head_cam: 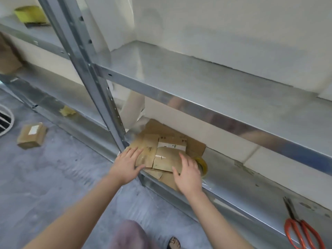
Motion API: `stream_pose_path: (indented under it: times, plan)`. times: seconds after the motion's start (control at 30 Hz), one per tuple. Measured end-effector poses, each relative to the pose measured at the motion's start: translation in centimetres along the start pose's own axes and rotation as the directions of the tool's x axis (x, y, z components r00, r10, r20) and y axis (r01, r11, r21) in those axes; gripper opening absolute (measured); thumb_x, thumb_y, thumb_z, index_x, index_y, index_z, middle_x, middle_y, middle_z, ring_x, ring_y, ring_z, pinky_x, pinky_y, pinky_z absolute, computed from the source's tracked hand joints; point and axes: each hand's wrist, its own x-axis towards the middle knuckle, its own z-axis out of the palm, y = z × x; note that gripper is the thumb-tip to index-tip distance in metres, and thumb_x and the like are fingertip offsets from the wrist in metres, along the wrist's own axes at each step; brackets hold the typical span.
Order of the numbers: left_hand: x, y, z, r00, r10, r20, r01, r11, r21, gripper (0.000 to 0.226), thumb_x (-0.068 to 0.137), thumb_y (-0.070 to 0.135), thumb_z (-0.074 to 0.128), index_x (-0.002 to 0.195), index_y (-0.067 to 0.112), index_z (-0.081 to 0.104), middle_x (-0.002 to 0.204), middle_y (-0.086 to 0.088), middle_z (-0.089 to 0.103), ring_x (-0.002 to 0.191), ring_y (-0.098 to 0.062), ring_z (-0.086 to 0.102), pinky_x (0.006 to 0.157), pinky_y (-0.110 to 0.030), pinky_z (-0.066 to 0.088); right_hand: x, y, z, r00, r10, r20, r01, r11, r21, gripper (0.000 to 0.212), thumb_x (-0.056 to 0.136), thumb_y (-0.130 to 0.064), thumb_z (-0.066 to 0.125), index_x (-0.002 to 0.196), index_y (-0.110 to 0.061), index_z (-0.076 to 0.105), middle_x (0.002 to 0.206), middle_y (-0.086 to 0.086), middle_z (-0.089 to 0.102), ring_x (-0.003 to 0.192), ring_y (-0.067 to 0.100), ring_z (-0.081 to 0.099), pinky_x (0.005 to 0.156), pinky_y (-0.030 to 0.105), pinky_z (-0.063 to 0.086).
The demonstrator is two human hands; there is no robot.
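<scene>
A person leans over a low metal rack and reaches with both bare arms to its bottom shelf (233,175). A stack of flattened cardboard boxes (167,157) lies there, tucked into the corner beside the upright post (93,83) and slightly overhanging the shelf's front edge. The left hand (128,166) lies flat on the stack's left side, fingers straight and together. The right hand (188,174) rests on its right side, fingers spread wide. Neither hand is curled round anything. Bracketing the pile from both sides like this seems meant to keep the loose sheets together, either to square them up or to slide them out.

A roll of clear tape (202,165) sits touching the stack, just behind the right hand. Orange-handled scissors (301,229) lie well apart along the same shelf. A small sealed box (32,135) rests on the grey floor (62,177).
</scene>
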Motion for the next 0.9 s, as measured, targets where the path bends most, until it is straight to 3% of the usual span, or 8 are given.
stream_pose_path:
  times: [0.3, 0.47, 0.6, 0.7, 0.8, 0.9]
  plan:
    - [6.6, -4.5, 2.3, 0.981, 0.144, 0.129, -0.132, 0.986, -0.1, 0.071, 0.091, 0.069, 0.033, 0.151, 0.032, 0.023, 0.158, 0.005, 0.023, 0.145, -0.017, 0.019, 0.117, -0.039, 0.019, 1.8, -3.8, 4.7, 0.957, 0.257, -0.134, -0.273, 0.955, -0.115, 0.06, 0.095, -0.046, 0.044, 0.15, -0.025, 0.033, 0.148, 0.001, 0.045, 0.139, 0.025, 0.031, 0.114, 0.041, 0.021]
    - [8.7, -5.7, 2.7, 0.961, 0.229, 0.153, -0.211, 0.97, -0.123, 0.074, 0.088, 0.07, 0.038, 0.15, 0.031, 0.026, 0.158, 0.005, 0.022, 0.145, -0.017, 0.018, 0.117, -0.039, 0.016, 2.2, -5.5, 6.6, 0.915, 0.328, -0.235, -0.365, 0.922, -0.132, 0.057, 0.088, -0.039, 0.062, 0.14, -0.019, 0.051, 0.134, 0.006, 0.06, 0.126, 0.03, 0.05, 0.105, 0.049, 0.035]
    - [9.5, -6.2, 2.9, 0.948, 0.272, 0.164, -0.257, 0.961, -0.102, 0.075, 0.089, 0.067, 0.041, 0.151, 0.031, 0.021, 0.159, 0.007, 0.016, 0.146, -0.017, 0.014, 0.117, -0.037, 0.01, 2.4, -5.5, 7.5, 0.896, 0.416, -0.155, -0.434, 0.893, -0.118, 0.061, 0.096, -0.047, 0.041, 0.152, -0.025, 0.027, 0.153, 0.0, 0.037, 0.141, 0.023, 0.03, 0.115, 0.041, 0.022]
    - [10.4, -6.9, 2.6, 0.948, 0.271, 0.166, -0.253, 0.96, -0.12, 0.074, 0.09, 0.062, 0.047, 0.151, 0.03, 0.021, 0.159, 0.004, 0.017, 0.146, -0.019, 0.012, 0.118, -0.037, 0.011, 2.7, -5.4, 7.4, 0.89, 0.435, -0.14, -0.449, 0.888, -0.098, 0.062, 0.098, -0.046, 0.038, 0.154, -0.026, 0.021, 0.157, 0.002, 0.028, 0.143, 0.023, 0.024, 0.118, 0.038, 0.022]
    - [11.0, -7.3, 2.3, 0.941, 0.278, 0.194, -0.24, 0.95, -0.199, 0.074, 0.089, 0.056, 0.055, 0.151, 0.028, 0.025, 0.159, 0.001, 0.019, 0.147, -0.02, 0.01, 0.119, -0.038, 0.012, 3.1, -5.6, 7.3, 0.876, 0.467, -0.121, -0.476, 0.877, -0.064, 0.061, 0.097, -0.044, 0.042, 0.153, -0.026, 0.022, 0.155, 0.003, 0.032, 0.14, 0.025, 0.03, 0.116, 0.036, 0.025]
    - [11.1, -7.0, 2.0, 0.939, 0.287, 0.191, -0.214, 0.919, -0.33, 0.071, 0.087, 0.049, 0.062, 0.148, 0.029, 0.031, 0.159, -0.001, 0.021, 0.147, -0.021, 0.009, 0.12, -0.04, 0.011, 3.8, -5.6, 6.7, 0.85, 0.509, -0.135, -0.494, 0.86, 0.128, 0.061, 0.091, -0.036, 0.058, 0.147, -0.024, 0.035, 0.145, 0.004, 0.045, 0.135, 0.024, 0.037, 0.113, 0.034, 0.03]
